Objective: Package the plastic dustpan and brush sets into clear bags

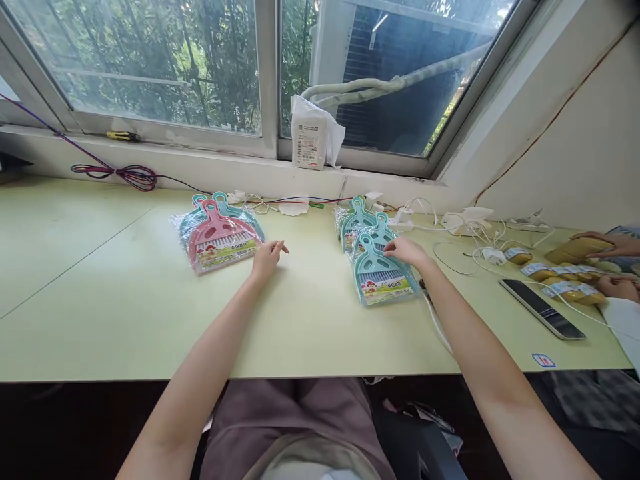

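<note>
My left hand [267,260] rests on the table beside the right edge of a pink dustpan and brush set [223,233] in clear wrap, its fingers loosely bent and apart with nothing visible in them. Teal sets [219,199] lie partly hidden under the pink one. On the right, my right hand [406,252] pinches at the upper right edge of a teal dustpan and brush set [380,277] with a printed label. Behind it, more wrapped teal sets [359,215] overlap one another. The fingertips' exact hold on the wrap is partly hidden.
Cables and white plugs [493,255] run along the wall. A phone [543,308] lies at right, near wrapped yellow items [565,287] and a co-worker's hands [607,243]. A white box [309,143] stands on the sill; a coiled cable [135,177] lies at left.
</note>
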The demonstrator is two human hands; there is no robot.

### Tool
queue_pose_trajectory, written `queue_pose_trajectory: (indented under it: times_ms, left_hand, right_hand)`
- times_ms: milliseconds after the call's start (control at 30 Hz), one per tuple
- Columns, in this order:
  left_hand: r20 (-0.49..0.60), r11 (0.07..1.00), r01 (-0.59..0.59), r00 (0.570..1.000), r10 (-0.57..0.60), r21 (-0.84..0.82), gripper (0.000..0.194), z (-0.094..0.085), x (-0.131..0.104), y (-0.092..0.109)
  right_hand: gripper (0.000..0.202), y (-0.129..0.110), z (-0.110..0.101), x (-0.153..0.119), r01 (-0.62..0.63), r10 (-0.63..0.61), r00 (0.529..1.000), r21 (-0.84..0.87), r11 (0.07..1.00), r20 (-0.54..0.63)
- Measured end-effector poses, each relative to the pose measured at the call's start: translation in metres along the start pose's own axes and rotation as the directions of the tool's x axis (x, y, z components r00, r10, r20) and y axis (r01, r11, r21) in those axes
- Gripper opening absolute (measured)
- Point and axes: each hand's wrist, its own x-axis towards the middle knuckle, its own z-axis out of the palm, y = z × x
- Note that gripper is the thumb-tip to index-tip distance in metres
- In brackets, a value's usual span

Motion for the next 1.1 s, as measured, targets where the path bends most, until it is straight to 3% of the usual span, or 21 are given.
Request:
queue_pose_trajectory:
  times_ms: [100,200,367,500,700,833,967,1100]
  left_hand:
    - [0.049,1.0,-0.013,0.999,0.013,0.004,0.045,0.003,-0.003,0.002]
    - [0.145,0.999,-0.001,0.989,0.006,-0.033,0.044,0.007,-0.005,0.002]
    - [0.302,0.993,0.045,0.953,-0.011,-0.105,0.048,0.016,-0.008,0.002]
    - [0.389,0.966,0.122,0.921,-0.025,-0.227,0.059,0.019,-0.009,0.005]
    - [0.565,0.906,0.236,0.825,0.005,-0.351,0.065,0.016,-0.011,0.016]
    - [0.524,0.875,0.224,0.851,0.039,-0.429,0.046,0.015,-0.013,0.016]
    - [0.44,0.739,0.391,0.887,-0.142,-0.549,0.03,0.018,-0.007,0.002]
    - [0.398,0.621,0.48,0.874,-0.279,-0.619,0.022,0.018,0.0,-0.01]
  right_hand:
    - [0.021,-0.019,-0.003,-0.009,-0.018,0.021,0.999,-0.061,0.998,0.048]
    - [0.031,-0.039,-0.003,-0.018,0.005,-0.006,1.0,-0.058,0.998,-0.011]
    - [0.036,-0.073,0.007,-0.022,0.085,-0.085,0.996,-0.074,0.994,0.004]
    - [0.037,-0.097,0.016,-0.015,0.031,-0.025,0.996,0.068,0.997,-0.084]
    - [0.034,-0.127,0.021,0.007,-0.021,0.113,0.969,0.383,0.924,-0.219]
    - [0.033,-0.151,0.025,0.021,0.029,0.153,0.942,0.528,0.849,-0.298]
    - [0.03,-0.173,0.032,0.023,0.187,0.043,0.93,0.572,0.799,-0.364]
    - [0.032,-0.184,0.041,-0.004,0.457,-0.15,0.786,0.4,0.794,-0.6]
